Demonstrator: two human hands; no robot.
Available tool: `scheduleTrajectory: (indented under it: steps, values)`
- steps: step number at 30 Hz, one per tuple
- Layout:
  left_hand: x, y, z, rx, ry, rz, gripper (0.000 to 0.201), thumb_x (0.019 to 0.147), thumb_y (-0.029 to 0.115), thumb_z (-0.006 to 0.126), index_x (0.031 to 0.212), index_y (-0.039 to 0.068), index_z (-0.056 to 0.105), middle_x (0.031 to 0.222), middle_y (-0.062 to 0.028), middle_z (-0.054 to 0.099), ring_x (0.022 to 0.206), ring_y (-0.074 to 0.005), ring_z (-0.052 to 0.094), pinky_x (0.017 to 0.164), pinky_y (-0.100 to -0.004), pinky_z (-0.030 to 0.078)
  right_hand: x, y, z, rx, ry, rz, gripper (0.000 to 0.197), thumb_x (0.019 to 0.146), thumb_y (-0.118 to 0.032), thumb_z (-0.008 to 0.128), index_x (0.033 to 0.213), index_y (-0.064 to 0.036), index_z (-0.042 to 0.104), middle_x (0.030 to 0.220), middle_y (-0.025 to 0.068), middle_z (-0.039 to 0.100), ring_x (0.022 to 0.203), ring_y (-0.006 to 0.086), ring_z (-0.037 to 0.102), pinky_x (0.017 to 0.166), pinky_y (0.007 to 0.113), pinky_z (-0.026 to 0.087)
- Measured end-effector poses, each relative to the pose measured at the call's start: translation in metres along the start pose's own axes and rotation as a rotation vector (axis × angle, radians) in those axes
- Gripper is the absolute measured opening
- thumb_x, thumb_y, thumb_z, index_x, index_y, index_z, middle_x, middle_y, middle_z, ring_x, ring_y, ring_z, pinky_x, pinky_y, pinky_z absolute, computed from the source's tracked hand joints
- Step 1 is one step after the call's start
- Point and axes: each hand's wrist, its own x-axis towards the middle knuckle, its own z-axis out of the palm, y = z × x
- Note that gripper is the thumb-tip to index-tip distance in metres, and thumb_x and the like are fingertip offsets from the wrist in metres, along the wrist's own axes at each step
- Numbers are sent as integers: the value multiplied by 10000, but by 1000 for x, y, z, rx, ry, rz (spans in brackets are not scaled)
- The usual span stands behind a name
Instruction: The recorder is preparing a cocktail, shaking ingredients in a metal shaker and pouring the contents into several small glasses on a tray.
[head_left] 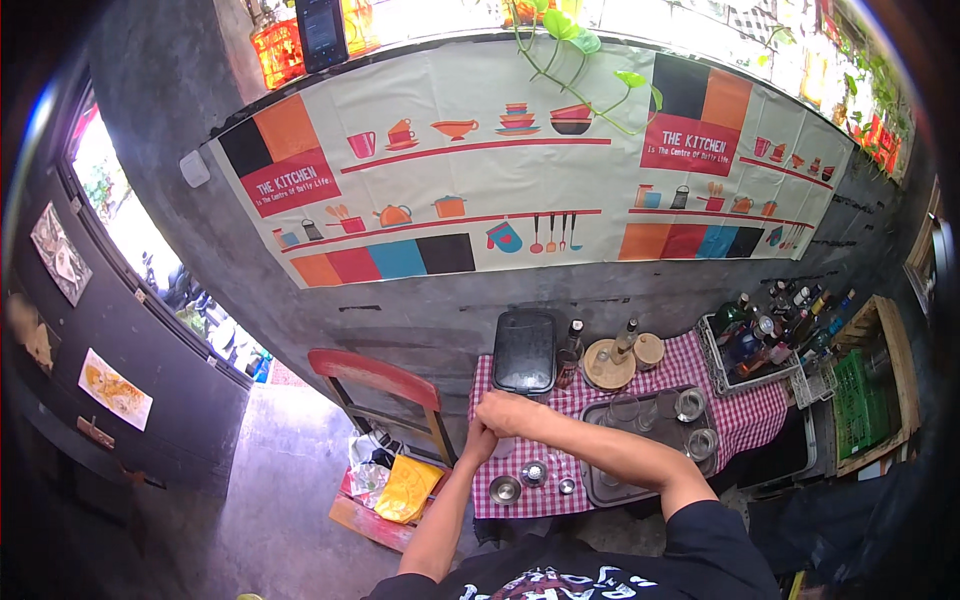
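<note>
My right hand is closed above my left hand, the two touching over the left part of a red-and-white checked tablecloth. The left hand is closed too. Whatever they grip is hidden behind the fingers. Nearer to me on the cloth are a round metal cup, a domed metal piece like a shaker top and a small metal cap. Just beyond the hands lies a black lidded container.
A grey tray with several glasses lies under my right forearm. Behind it are a round wooden board, bottles and a wooden-topped jar. A crate of bottles stands at right. The red chair at left holds a yellow bag.
</note>
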Motion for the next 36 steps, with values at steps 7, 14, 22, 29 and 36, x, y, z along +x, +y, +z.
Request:
scheduleTrajectory:
  steps: [7, 14, 22, 29, 36]
  values:
    - [3, -3, 0, 62, 45, 61, 200, 780, 30, 475, 923, -8, 610, 934, -106, 656, 877, -185, 606, 738, -317, 467, 0, 4, 2, -19, -27, -31, 148, 665, -130, 621, 719, -4, 677, 707, 183, 648, 701, 332, 654, 638, 401, 527]
    - [5, 0, -6, 139, -66, 28, 160, 766, 59, 539, 890, -9, 614, 864, -109, 666, 843, -170, 621, 700, -318, 466, -13, -12, 2, 33, 175, 267, 214, 713, -190, 590, 738, 7, 671, 737, 200, 651, 705, 331, 657, 631, 408, 532]
    - [0, 24, 2, 90, -23, 54, 160, 744, 22, 540, 882, -12, 613, 851, -96, 671, 824, -143, 609, 698, -304, 465, -17, -9, -8, 60, 101, 246, 225, 685, -198, 630, 758, 11, 668, 790, 207, 653, 775, 331, 658, 662, 413, 535]
    - [2, 18, 2, 102, 7, 26, 155, 745, 41, 538, 869, -11, 614, 847, -101, 669, 812, -149, 606, 685, -309, 458, -9, -3, -1, -22, 61, 210, 252, 743, -254, 594, 710, -18, 674, 738, 192, 654, 696, 332, 657, 615, 413, 532]
    - [3, 12, -1, 67, -48, 57, 138, 762, 32, 552, 880, -2, 617, 873, -88, 666, 822, -140, 602, 686, -290, 462, -2, -5, 1, -144, -7, 263, 236, 716, -285, 601, 762, -79, 709, 785, 141, 676, 766, 290, 672, 624, 386, 537]
